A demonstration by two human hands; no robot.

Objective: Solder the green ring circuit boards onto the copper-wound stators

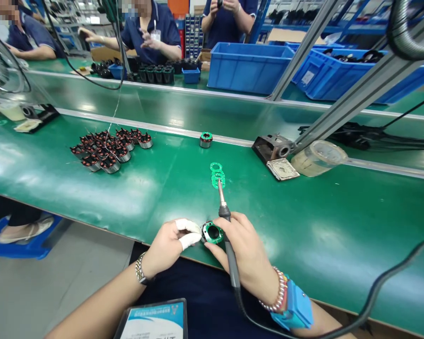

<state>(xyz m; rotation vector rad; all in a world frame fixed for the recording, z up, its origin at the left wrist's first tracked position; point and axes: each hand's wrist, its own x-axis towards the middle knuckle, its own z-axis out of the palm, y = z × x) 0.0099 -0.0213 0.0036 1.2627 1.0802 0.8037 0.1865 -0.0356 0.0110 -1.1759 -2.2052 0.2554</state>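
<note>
Close to the front edge of the green bench, my left hand (175,242), with white covers on thumb and forefinger, pinches the side of a motor stator (212,232) topped by a green ring board. My right hand (245,249) has a soldering iron (232,263) lying across it, tip pointing away over the bench, while its thumb and forefinger also touch the stator. Just beyond the iron's tip lie several loose green ring boards (216,167), overlapping in a row. Farther back stands another stator (206,140) with a green board on top.
Several stators (106,150) with copper windings cluster at the left. At the right are a soldering iron stand (273,147), a sponge (283,169) and a cloudy plastic tub (318,158). Blue bins (249,68) stand behind a metal post. Co-workers (151,33) are across the bench. The iron's cable (371,292) trails right.
</note>
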